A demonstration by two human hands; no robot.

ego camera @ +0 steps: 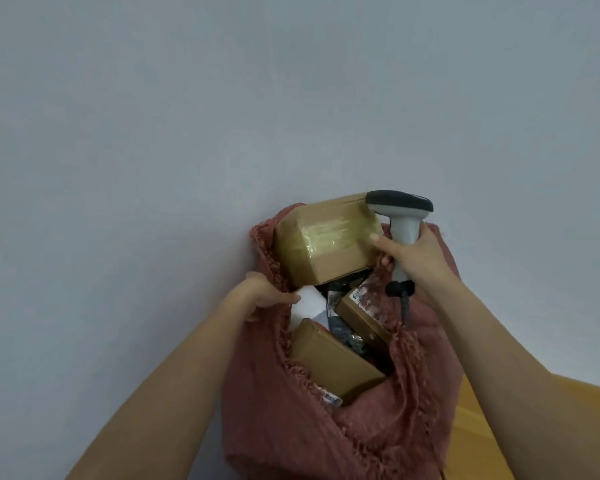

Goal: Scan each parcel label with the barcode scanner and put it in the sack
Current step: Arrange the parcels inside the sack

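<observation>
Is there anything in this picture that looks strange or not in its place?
Only the taped box: it sits tilted at the mouth of the red sack, not fully inside. The right hand holds both it and the scanner.

— Where are your arms?

— Both my bare arms reach forward, away from me. My left arm comes in from the near left. My right arm comes in from the near right.

— What is your left hand (264, 291) doing?

— Its fingers are curled tight. They pinch something. My thumb points to the right.

— And your right hand (418, 259)?

— It is farther away and a bit higher. The fingers wrap around a handle. My thumb (383, 242) sticks out to the left and presses flat.
</observation>
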